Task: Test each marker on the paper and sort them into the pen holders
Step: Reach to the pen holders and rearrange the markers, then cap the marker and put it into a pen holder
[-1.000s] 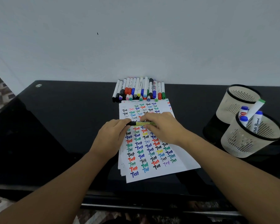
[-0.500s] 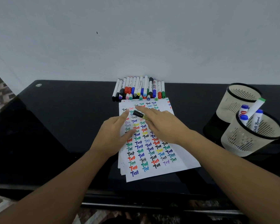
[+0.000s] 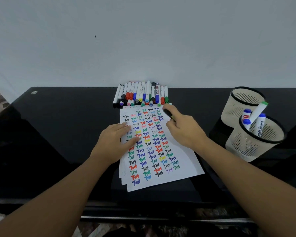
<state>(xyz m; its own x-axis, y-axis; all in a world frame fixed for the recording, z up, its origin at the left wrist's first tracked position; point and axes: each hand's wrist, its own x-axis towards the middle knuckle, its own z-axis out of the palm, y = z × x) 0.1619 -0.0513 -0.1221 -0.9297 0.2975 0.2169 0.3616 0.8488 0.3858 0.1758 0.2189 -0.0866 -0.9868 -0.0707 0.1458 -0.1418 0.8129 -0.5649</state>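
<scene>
A stack of white paper [image 3: 186,161] covered with coloured "Test" words lies on the black table. My left hand [image 3: 114,142] rests flat on its left side, fingers straight. My right hand [image 3: 183,129] holds a yellow-green marker with a black cap [image 3: 167,113] over the paper's top right corner. Several capped markers [image 3: 142,94] lie in a row against the wall behind the paper. Two beige pen holders stand at the right: the far one [image 3: 236,106] looks empty, the near one [image 3: 256,144] holds three markers.
The glossy black table [image 3: 58,134] stretches left of the paper. A white wall rises directly behind the markers. The table's front edge runs below my forearms.
My right hand carried the marker from the paper's middle up to its top right corner. My left hand let go of the marker and laid flat on the paper.
</scene>
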